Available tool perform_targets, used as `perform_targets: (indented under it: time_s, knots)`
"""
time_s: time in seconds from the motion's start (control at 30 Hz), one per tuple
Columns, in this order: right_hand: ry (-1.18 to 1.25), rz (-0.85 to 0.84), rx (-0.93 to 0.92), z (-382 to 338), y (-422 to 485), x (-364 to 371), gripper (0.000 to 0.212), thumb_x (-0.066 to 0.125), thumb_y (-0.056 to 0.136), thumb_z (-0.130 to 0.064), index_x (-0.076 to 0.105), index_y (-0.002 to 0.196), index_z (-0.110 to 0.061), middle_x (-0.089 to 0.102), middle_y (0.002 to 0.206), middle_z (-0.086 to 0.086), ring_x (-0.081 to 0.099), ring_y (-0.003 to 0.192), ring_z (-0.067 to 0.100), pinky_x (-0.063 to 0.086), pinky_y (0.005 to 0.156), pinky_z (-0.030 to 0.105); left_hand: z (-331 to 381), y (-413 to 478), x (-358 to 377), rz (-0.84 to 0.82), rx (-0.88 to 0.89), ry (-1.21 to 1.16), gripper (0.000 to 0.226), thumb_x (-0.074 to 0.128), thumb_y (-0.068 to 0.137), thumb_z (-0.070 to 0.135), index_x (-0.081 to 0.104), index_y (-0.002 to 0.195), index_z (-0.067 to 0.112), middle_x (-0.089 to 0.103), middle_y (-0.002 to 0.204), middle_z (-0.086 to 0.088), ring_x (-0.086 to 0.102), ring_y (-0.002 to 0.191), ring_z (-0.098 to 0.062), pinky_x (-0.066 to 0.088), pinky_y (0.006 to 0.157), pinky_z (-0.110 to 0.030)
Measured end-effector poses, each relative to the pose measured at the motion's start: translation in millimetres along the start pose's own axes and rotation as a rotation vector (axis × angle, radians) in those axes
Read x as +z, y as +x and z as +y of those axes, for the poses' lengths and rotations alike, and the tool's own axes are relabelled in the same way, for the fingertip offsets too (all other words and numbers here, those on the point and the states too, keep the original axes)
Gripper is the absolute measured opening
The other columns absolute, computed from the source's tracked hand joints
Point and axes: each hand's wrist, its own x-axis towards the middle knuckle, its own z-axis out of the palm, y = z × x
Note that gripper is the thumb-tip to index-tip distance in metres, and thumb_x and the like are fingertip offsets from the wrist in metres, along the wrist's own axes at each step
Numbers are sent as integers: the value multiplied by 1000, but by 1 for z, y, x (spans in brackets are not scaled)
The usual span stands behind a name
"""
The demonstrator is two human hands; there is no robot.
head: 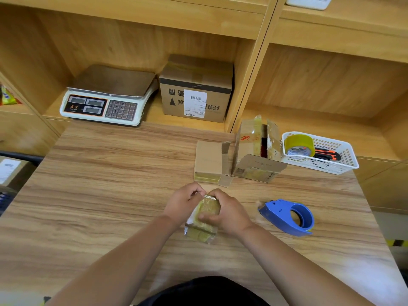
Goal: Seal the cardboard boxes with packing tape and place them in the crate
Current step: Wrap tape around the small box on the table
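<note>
A small box wrapped in yellowish tape [204, 224] lies on the wooden table [99, 195] in front of me. My left hand [184, 204] grips its far left end with curled fingers. My right hand [225, 212] curls over its right side, thumb pressing on the top. A blue tape dispenser [291, 217] lies on the table to the right, untouched. Behind the hands lie a flat cardboard box [208, 161] and an open box with raised flaps [256, 151].
A white basket [331, 166] at the right holds a tape roll [300, 145] and an orange knife. A scale [106, 98] and a labelled, taped carton [196, 91] sit in the shelf behind. More cartons lie at the left edge [11, 171].
</note>
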Motion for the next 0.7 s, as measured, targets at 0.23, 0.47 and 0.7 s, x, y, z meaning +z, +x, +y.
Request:
perform_targets:
  time_s: [0.23, 0.47, 0.7]
  knots:
    - [34, 150, -9, -5, 12, 8, 45, 65, 75, -58, 38, 70, -22, 43, 58, -7, 41, 58, 12, 29, 52, 29, -1, -1, 2, 31, -8, 48, 25, 45, 97, 20, 61, 83, 32, 63, 78, 10, 55, 76, 0, 39, 65, -12]
    - [78, 184, -4, -8, 19, 5, 48, 55, 87, -55, 38, 57, -22, 41, 51, -5, 39, 53, 11, 28, 51, 31, -1, 0, 5, 18, -19, 76, 25, 39, 100, 21, 59, 86, 18, 60, 77, -7, 48, 68, -12, 39, 64, -30]
    - [35, 120, -47, -6, 17, 0, 35, 56, 90, -47, 47, 67, -21, 46, 57, -7, 44, 58, 13, 30, 54, 31, 1, -1, 4, 6, -29, 99, 24, 39, 100, 22, 60, 88, 21, 60, 78, 7, 52, 73, -12, 41, 66, -30]
